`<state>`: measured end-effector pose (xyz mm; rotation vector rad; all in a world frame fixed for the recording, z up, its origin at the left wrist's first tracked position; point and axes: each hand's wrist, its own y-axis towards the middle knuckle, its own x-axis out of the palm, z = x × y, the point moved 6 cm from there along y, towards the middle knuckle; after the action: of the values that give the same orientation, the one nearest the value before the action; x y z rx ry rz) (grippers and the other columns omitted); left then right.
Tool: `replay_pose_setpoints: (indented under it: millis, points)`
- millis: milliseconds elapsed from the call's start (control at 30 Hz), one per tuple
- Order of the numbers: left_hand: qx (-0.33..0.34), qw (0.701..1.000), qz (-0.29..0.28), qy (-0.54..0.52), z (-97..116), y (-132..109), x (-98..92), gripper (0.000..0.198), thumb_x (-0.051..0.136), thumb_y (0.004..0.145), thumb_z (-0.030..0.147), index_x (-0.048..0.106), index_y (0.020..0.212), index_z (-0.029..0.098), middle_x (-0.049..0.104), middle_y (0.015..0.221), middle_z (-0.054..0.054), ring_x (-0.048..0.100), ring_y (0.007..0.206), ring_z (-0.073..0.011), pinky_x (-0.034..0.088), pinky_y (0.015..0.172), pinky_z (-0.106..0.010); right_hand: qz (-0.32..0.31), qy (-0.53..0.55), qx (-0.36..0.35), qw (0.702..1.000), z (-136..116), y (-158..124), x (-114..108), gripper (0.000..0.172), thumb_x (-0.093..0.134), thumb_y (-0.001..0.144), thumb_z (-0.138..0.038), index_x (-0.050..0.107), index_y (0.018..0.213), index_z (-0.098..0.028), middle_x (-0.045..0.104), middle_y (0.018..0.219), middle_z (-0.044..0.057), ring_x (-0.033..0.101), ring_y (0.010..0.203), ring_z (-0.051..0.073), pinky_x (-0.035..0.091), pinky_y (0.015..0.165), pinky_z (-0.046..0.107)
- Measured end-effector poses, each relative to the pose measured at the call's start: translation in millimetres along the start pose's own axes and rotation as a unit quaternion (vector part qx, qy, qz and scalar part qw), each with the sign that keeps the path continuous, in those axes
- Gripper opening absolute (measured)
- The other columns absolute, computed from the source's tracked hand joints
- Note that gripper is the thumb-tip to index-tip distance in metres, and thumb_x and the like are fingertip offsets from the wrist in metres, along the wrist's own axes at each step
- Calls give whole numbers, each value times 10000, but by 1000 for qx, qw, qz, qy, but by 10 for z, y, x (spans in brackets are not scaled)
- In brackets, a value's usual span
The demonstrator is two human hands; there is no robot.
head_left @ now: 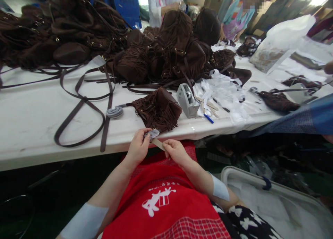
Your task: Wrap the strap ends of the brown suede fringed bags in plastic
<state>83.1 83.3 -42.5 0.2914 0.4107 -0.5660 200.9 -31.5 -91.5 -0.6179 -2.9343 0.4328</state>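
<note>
My left hand (138, 146) is closed on a small crumpled grey wrapping (152, 134) at the table's front edge. Between that wrapping and my right hand (177, 151) runs a short flat beige strip (158, 144), its near end pinched in my right fingers. Just beyond my hands lies a dark brown fringed bag (156, 109). A second grey wrapped roll (114, 112) rests left of the bag, at the end of a dark strap. To the bag's right stands a grey tape dispenser (187, 101).
Brown bags (179, 41) are heaped along the back of the white table (33, 117). A looped strap (65, 128) lies at left. White strips (221, 88) and a blue pen (208, 118) lie right. Two people work opposite. A white bin (226, 173) stands below right.
</note>
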Motion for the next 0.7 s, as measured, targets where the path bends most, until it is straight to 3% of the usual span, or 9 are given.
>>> replay_pose_setpoints:
  millis: [167, 367, 567, 700]
  points:
    - [69, 995, 21, 69, 126, -14, -11, 243, 453, 882, 289, 598, 1033, 165, 592, 1016, -95, 551, 1007, -237, 445, 944, -419, -7, 56, 37, 998, 12, 138, 162, 216, 576, 783, -382, 596, 783, -167, 505, 417, -71, 406, 330, 72, 301, 364, 182]
    - [75, 992, 59, 77, 115, -31, -63, 231, 478, 871, 292, 612, 1011, 166, 562, 1034, -106, 539, 1042, -244, 441, 974, -430, 9, 215, 44, 976, 57, 171, 339, 310, 651, 717, -457, 571, 726, -157, 505, 447, -59, 383, 348, 58, 276, 366, 189]
    - [40, 998, 10, 43, 43, -66, -5, 332, 594, 798, 307, 542, 1104, 187, 607, 1055, -78, 586, 983, -224, 477, 911, -401, 19, 213, 23, 977, 71, 143, 343, 346, 672, 702, -483, 576, 753, -154, 503, 455, -59, 375, 354, 60, 265, 370, 194]
    - [20, 999, -15, 25, -5, -49, 3, 318, 524, 794, 212, 538, 1111, 185, 616, 1085, -85, 590, 1011, -220, 459, 943, -408, 11, 200, 21, 979, 71, 130, 325, 353, 659, 710, -485, 600, 801, -149, 509, 458, -58, 379, 360, 65, 276, 377, 197]
